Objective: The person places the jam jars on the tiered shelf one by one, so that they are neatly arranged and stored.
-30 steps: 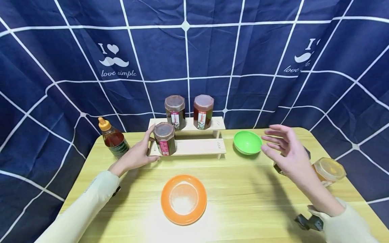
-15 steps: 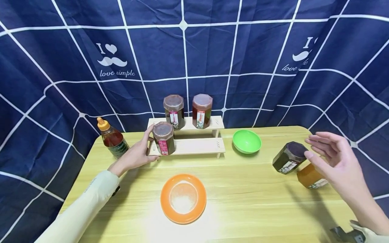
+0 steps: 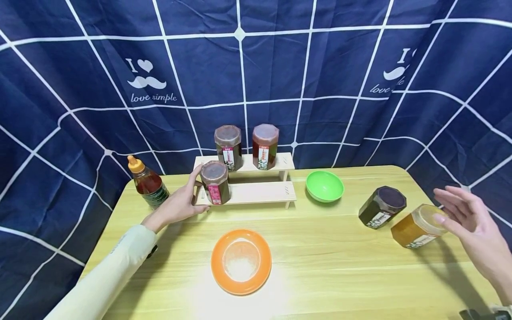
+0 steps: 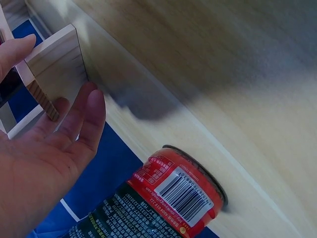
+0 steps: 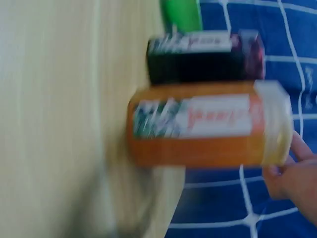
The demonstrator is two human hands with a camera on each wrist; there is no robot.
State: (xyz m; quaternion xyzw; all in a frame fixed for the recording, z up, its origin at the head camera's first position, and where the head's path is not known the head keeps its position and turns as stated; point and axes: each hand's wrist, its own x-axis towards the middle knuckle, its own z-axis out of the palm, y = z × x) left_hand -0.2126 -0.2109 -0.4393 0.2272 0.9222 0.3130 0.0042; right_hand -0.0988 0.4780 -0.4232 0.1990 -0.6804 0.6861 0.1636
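My left hand (image 3: 188,198) rests open against the left end of a two-step wooden shelf (image 3: 256,193), beside a dark jar (image 3: 215,182) on the lower step. In the left wrist view its fingers (image 4: 74,119) lie straight along the shelf end (image 4: 54,64). My right hand (image 3: 452,209) hovers at the table's right side with fingers spread, its thumb tip at the lid of an amber honey jar (image 3: 416,227). The right wrist view shows that jar (image 5: 198,124) with fingertips (image 5: 292,173) at its lid end. A black-lidded jar (image 3: 382,206) stands just left of it.
Two dark jars (image 3: 229,146) (image 3: 265,146) stand on the shelf's top step. A brown squeeze bottle (image 3: 148,182) is at the far left, a green bowl (image 3: 325,186) right of the shelf, an orange plate (image 3: 241,261) in front. A blue grid curtain hangs behind the table (image 3: 344,271).
My right hand swept right from near the green bowl, past the black-lidded jar, to the honey jar's lid. The left hand stayed at the shelf end.
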